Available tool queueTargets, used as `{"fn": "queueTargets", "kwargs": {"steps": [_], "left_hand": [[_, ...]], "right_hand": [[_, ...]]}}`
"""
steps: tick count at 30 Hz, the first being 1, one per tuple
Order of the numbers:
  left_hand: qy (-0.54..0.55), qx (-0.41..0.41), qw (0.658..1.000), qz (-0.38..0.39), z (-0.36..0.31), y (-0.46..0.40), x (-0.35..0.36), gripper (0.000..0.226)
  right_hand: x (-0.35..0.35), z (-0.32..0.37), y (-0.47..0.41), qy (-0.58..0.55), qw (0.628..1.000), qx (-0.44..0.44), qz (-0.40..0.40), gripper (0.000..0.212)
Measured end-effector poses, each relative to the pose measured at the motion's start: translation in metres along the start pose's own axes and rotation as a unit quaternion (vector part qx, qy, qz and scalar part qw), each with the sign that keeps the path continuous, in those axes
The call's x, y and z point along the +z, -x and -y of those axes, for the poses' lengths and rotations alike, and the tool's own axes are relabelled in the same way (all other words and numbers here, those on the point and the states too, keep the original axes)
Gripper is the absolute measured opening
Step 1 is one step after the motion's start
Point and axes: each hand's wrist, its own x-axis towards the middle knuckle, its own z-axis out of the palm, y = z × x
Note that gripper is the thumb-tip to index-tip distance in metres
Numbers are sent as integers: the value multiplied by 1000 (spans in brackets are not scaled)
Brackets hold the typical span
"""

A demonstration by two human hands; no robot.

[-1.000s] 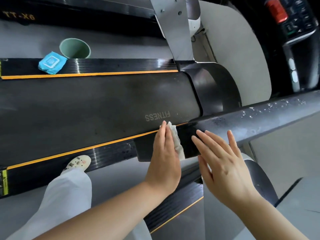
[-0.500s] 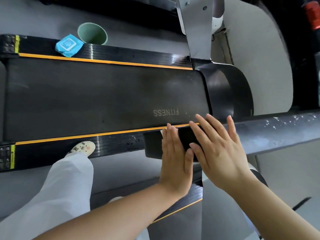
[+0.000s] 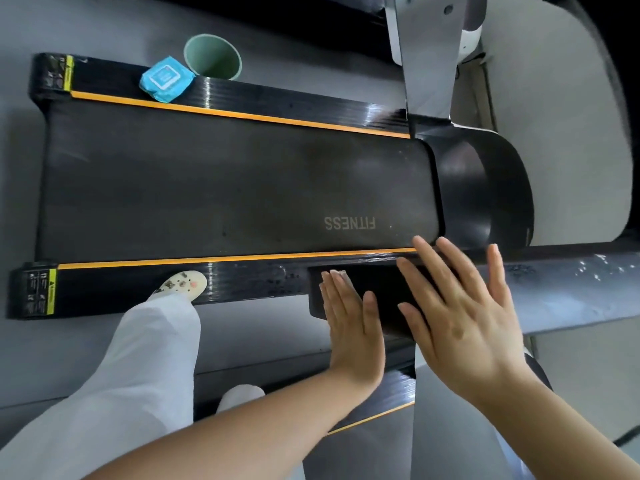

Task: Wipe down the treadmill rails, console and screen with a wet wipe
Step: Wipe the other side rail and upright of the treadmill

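Grey floor (image 3: 294,32) is being seen around a black treadmill, viewed from above. Belt (image 3: 225,188) is being shown dark and dull, with the word FITNESS (image 3: 349,223) printed upside down near its right end. Orange stripes are being seen along both side rails. Far side rail (image 3: 277,98) is being occupied by a blue wet-wipe pack (image 3: 166,79), lying flat near its left end; a pale green cup (image 3: 212,60) is being seen standing on the floor just beside the pack.

Handrail (image 3: 571,289) is being shown running in from the right edge, its upper face speckled with pale droplets or specks, its blunt dark end lying over the near side rail (image 3: 249,282).

Left hand (image 3: 353,323) is being held flat against the handrail's end, fingers (image 3: 334,289) pressed together and straight, thumb alongside. A small pale edge of the wet wipe (image 3: 341,273) is being glimpsed just past the fingertips; the rest of it is being hidden under the hand.

Right hand (image 3: 460,313) is being held over the handrail just to the right, fingers (image 3: 429,258) spread and straight, nothing held; contact with the rail cannot be told for certain.

White trouser leg (image 3: 138,358) and a pale shoe (image 3: 183,284) are being seen, the shoe set on the near side rail.
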Motion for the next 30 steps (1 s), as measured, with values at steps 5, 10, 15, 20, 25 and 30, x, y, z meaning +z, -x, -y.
{"fn": "queueTargets", "kwargs": {"steps": [5,10,15,20,25,30], "left_hand": [[57,-165,984,-30,13,-70,-29,54],[43,-117,992,-6,17,-8,-10,57],[55,-128,990,-9,22,-18,-11,56],[134,-224,965,0,25,-48,-36,57],[226,-241,943,-42,20,-35,-38,55],[288,-299,908,50,31,-51,-67,74]], "right_hand": [[3,0,0,30,998,-51,10,44],[5,3,0,30,999,-36,-18,39],[6,4,-2,39,998,-48,-13,41],[8,4,0,54,995,-86,8,42],[8,3,0,49,996,-80,-12,40],[10,4,0,36,996,-80,-30,37]]}}
